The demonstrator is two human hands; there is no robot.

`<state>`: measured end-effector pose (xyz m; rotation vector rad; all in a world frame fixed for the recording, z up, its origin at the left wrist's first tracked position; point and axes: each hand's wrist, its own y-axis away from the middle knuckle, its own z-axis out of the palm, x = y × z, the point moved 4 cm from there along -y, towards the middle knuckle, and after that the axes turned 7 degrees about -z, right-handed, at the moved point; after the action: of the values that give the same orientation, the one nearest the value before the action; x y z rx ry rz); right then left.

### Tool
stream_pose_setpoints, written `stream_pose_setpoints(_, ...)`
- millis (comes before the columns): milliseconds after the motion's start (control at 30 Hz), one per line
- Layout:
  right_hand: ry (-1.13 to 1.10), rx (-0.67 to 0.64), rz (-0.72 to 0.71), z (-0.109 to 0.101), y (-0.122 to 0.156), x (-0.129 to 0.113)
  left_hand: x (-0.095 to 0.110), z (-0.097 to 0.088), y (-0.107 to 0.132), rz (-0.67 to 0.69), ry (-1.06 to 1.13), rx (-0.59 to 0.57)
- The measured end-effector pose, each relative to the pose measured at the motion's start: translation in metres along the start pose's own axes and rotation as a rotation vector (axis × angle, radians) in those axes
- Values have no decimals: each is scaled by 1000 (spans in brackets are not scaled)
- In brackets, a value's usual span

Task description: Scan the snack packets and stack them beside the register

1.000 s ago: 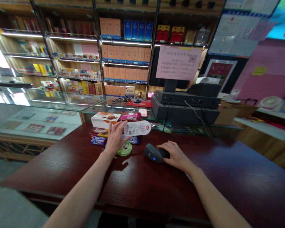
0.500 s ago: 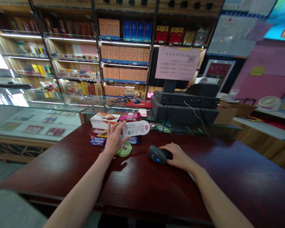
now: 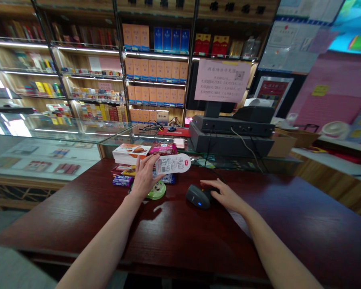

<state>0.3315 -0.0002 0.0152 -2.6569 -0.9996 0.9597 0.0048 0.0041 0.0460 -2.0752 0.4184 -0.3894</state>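
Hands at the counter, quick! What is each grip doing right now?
Left hand: closed, pinching a white printed slip.
Right hand: open, holding nothing, right beside a black handheld scanner.

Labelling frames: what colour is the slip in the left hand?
The slip: white, black print, red mark near one end; head view.

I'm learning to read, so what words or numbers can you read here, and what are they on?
Pink sign: "200", "300", "500"; its other writing is too blurred to read.
White slip in the left hand: too small to read.
Orange boxes on the shelves: too small to read.
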Motion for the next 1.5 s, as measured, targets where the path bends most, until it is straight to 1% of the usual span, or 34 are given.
stream_pose_setpoints(67,-60,83,9,-2,-7,-3,1,1,0,5,6,-11)
stream_pose_setpoints(167,-181,207,66,-6,-20,-6,2,2,0,15,26,-31)
stream_pose_setpoints(200,-207,224,74,-6,-26,-7,3,2,0,17,33,-36)
stream_pose_setpoints(333,-298,272,120,-4,-49,-12,5,4,0,24,50,-55)
stream_pose_setpoints(467,-367,324,155,2,-67,-16,7,5,1,36,53,-63)
stream_pose_setpoints(567,-393,342,135,8,-74,-18,7,7,2,47,58,-76)
stream_pose_setpoints(733,-423,356,93,13,-77,-21,8,8,2,88,88,-101)
stream_pose_setpoints(800,-441,366,85,14,-78,-23,8,9,1,66,107,-114)
stream_pose_setpoints(933,-465,402,84,18,-81,-29,3,11,-1,-34,143,-116)
stream_pose_setpoints(1033,-441,436,95,21,-84,-32,-2,10,-4,-85,131,-153)
stream_pose_setpoints(1133,-400,453,85,23,-87,-37,-6,6,-7,-128,103,-183)
stream_pose_setpoints(1267,-367,456,81,25,-90,-50,-14,-4,-11,-173,91,-187)
stream_pose_setpoints(1333,-353,443,76,28,-92,-58,-20,-8,-9,-194,129,-199)
stream_pose_setpoints(1500,-317,424,70,38,-96,-76,-38,-15,1,-278,312,-233)
